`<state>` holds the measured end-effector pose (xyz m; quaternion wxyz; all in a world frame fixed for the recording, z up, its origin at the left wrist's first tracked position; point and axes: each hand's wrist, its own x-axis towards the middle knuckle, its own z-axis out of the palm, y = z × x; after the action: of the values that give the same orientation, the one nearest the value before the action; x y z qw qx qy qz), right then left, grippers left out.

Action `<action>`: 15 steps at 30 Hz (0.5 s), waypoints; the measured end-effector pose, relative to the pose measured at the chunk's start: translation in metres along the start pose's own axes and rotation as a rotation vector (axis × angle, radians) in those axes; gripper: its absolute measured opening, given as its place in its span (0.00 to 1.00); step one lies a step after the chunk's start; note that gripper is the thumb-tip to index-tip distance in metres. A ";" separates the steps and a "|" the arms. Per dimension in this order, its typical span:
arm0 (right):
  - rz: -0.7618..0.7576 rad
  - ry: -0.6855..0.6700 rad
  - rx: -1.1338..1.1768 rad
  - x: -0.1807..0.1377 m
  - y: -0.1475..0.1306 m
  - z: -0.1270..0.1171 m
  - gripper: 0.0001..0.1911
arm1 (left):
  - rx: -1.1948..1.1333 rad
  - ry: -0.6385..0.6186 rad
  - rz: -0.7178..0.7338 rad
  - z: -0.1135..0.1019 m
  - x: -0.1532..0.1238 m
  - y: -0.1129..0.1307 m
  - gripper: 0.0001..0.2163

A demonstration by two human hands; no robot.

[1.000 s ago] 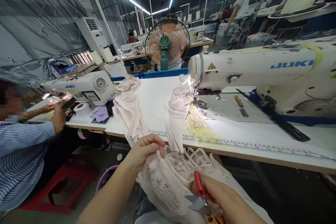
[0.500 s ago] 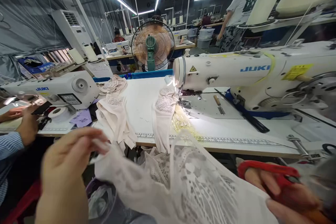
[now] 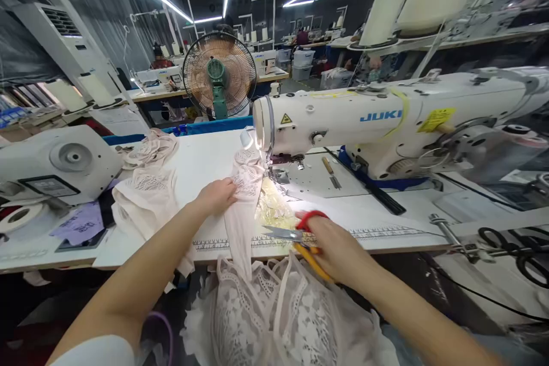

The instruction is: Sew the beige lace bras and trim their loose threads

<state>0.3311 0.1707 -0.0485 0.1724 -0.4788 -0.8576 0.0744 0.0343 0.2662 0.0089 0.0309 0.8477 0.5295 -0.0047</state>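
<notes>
My left hand (image 3: 218,197) has its fingers closed at the left edge of a pale pink lace bra piece (image 3: 245,183), which lies on the table under the sewing machine's needle end. In my right hand (image 3: 337,243) is a pair of scissors (image 3: 285,233) with red and orange handles. Their blades point left, just above the table's printed ruler. A yellowish, crinkled sheet (image 3: 272,206) lies between the blades and the needle area. Down at the table's front edge, over my lap, rests a lace bra (image 3: 306,309), its cups facing up and no hand on it.
The JUKI sewing machine (image 3: 343,126) spans the right side. On its bed lies a small wooden-handled tool (image 3: 331,172), with a long black tool (image 3: 381,197) beside it. More lace pieces (image 3: 146,197) lie left. A second machine (image 3: 64,157) stands far left; a fan (image 3: 218,74) is behind.
The lace bra has gone from between my hands down to my lap. My left hand has reached forward to the piece at the machine. My right hand has brought the scissors left over the table.
</notes>
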 end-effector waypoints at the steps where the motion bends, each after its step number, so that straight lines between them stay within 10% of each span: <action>1: -0.008 -0.006 -0.004 0.024 -0.009 0.005 0.04 | 0.013 -0.006 -0.004 0.004 -0.001 -0.007 0.08; 8: 0.049 0.001 -0.025 0.120 -0.052 0.010 0.07 | 0.030 -0.015 -0.016 0.010 -0.052 -0.039 0.08; 15: 0.173 -0.084 -0.114 0.026 -0.034 -0.037 0.10 | -0.090 0.021 0.087 0.016 -0.091 -0.013 0.11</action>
<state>0.3055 0.1730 0.0021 0.1015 -0.5566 -0.8224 0.0600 -0.0173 0.1897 -0.0040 0.0637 0.8677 0.4921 0.0293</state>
